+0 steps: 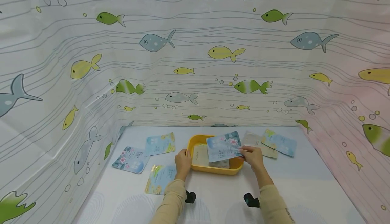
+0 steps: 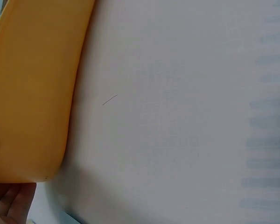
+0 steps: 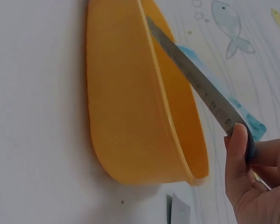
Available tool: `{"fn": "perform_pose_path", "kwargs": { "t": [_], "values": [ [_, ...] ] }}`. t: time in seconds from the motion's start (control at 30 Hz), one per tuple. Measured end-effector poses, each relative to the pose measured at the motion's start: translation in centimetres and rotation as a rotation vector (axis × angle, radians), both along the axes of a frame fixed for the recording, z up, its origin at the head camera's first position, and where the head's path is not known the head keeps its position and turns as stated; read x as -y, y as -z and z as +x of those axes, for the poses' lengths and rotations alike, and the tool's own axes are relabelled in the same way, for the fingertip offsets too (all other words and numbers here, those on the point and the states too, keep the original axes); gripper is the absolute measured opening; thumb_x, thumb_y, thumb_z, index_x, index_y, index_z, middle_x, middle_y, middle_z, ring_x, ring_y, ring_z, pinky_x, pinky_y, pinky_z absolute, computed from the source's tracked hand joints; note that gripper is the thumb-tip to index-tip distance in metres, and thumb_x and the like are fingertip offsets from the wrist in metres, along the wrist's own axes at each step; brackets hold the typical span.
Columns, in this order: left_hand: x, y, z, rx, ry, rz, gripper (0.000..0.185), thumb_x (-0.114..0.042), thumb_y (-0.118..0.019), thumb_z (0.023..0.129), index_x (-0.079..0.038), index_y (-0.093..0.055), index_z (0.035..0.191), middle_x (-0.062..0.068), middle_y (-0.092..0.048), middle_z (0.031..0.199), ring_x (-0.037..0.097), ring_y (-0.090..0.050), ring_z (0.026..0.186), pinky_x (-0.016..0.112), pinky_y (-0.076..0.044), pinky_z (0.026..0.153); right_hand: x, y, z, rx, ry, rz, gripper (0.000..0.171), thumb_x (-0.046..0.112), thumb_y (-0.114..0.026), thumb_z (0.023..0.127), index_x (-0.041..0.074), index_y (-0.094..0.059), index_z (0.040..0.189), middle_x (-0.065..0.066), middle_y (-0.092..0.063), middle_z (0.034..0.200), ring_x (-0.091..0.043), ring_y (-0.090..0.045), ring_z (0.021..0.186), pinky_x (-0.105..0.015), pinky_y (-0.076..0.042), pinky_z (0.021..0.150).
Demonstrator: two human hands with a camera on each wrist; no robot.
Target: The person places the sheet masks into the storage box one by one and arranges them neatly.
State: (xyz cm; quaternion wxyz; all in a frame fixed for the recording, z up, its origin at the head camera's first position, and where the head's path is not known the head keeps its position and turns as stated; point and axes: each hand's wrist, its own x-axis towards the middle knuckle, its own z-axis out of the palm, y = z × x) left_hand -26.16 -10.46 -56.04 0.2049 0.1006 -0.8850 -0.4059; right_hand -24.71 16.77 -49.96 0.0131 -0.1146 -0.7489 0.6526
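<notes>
A yellow plastic basin [image 1: 213, 170] stands on the table in the head view. My left hand [image 1: 182, 163] grips its left end, and in the left wrist view the fingers [image 2: 19, 200] lie against its end wall. Between thumb and fingers, my right hand [image 1: 253, 157] pinches the right edge of a blue floral sheet mask packet [image 1: 223, 146], held tilted over the basin. The right wrist view shows this packet [image 3: 200, 86] nearly edge-on, its far end behind the basin's rim. Inside the basin lies a beige packet [image 1: 199, 154], beside another packet [image 1: 220, 164] partly hidden under the held one.
Left of the basin lie a floral blue packet [image 1: 130, 159] and two blue-and-yellow packets, one behind [image 1: 159, 143] and one nearer [image 1: 160, 179]. Right of it, a blue-and-yellow packet [image 1: 279, 143] overlaps a beige one [image 1: 269, 152]. A fish-patterned sheet [image 1: 195, 81] encloses the table's back and sides.
</notes>
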Motion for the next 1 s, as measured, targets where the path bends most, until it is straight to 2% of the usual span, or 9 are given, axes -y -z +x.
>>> {"fn": "perform_pose_path", "kwargs": {
  "t": [0.17,0.3,0.5,0.73,0.83,0.93,1.0],
  "values": [
    [-0.2,-0.2,0.0,0.012,-0.002,0.013,0.019,-0.009,-0.058,0.091,0.007,-0.068,0.095,0.019,-0.069,0.086,0.031,-0.065,0.077,0.043,-0.054,0.070,1.5,1.0,-0.7,0.038,0.010,0.051,0.025,-0.003,-0.060,0.087,-0.017,-0.061,0.108,-0.025,-0.063,0.093,-0.021,-0.067,0.060,-0.032,-0.056,0.063],
    [-0.3,-0.3,0.1,0.014,-0.004,0.014,0.020,-0.009,-0.058,0.092,0.008,-0.067,0.095,0.019,-0.069,0.087,0.032,-0.065,0.078,0.043,-0.054,0.071,2.5,1.3,-0.7,0.035,0.017,0.061,0.024,-0.004,-0.062,0.086,-0.017,-0.062,0.106,-0.022,-0.064,0.087,-0.029,-0.068,0.063,-0.037,-0.056,0.064],
    [-0.2,-0.2,0.2,0.010,0.001,0.018,0.019,-0.009,-0.058,0.092,0.008,-0.068,0.095,0.019,-0.069,0.086,0.031,-0.065,0.076,0.044,-0.054,0.070,3.8,1.9,-0.6,0.020,0.000,0.133,0.021,-0.002,-0.063,0.085,-0.014,-0.065,0.102,-0.018,-0.062,0.082,-0.025,-0.067,0.058,-0.035,-0.056,0.061],
    [-0.2,0.0,0.1,0.013,0.001,0.022,0.020,-0.009,-0.057,0.092,0.008,-0.068,0.095,0.019,-0.069,0.085,0.031,-0.065,0.075,0.043,-0.054,0.069,4.9,3.2,-0.5,-0.105,-0.038,0.339,0.014,-0.001,-0.064,0.082,-0.011,-0.069,0.091,-0.018,-0.067,0.074,-0.020,-0.065,0.051,-0.024,-0.052,0.048],
    [-0.2,0.1,0.1,0.006,0.001,0.018,0.020,-0.009,-0.057,0.092,0.008,-0.068,0.095,0.020,-0.069,0.085,0.032,-0.066,0.075,0.043,-0.054,0.068,5.2,3.5,-0.3,-0.143,-0.057,0.460,0.012,0.000,-0.065,0.082,-0.010,-0.070,0.086,-0.017,-0.068,0.073,-0.017,-0.062,0.052,-0.023,-0.049,0.047],
    [-0.1,0.1,0.1,0.000,-0.002,0.013,0.020,-0.009,-0.058,0.092,0.008,-0.068,0.095,0.020,-0.069,0.086,0.033,-0.065,0.075,0.044,-0.054,0.068,5.5,3.5,-0.1,-0.153,-0.078,0.556,0.011,0.001,-0.065,0.082,-0.008,-0.071,0.083,-0.015,-0.068,0.075,-0.017,-0.060,0.057,-0.026,-0.050,0.052],
    [-0.1,0.0,0.1,-0.002,-0.004,0.012,0.020,-0.009,-0.058,0.092,0.007,-0.068,0.094,0.020,-0.069,0.085,0.034,-0.065,0.075,0.044,-0.054,0.068,5.6,3.5,-0.1,-0.150,-0.099,0.587,0.011,0.001,-0.064,0.082,-0.007,-0.071,0.083,-0.015,-0.068,0.076,-0.018,-0.061,0.060,-0.030,-0.052,0.054]
  ]
}}
